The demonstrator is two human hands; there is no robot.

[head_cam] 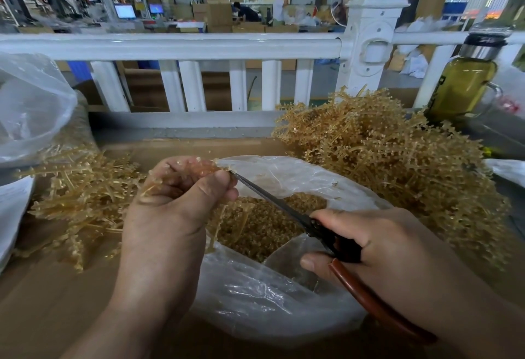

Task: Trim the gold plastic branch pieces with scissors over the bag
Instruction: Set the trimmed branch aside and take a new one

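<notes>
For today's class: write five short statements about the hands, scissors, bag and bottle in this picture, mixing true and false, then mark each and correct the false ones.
1. The left hand holds a bunch of gold branch pieces. True.
2. The right hand holds the scissors. True.
3. The scissors have blue handles. False: the handle that shows is red-brown.
4. The clear bag under the hands is empty. False: it holds gold trimmings.
5. The bottle stands at the far left. False: it stands at the far right, in front of the white railing.
</notes>
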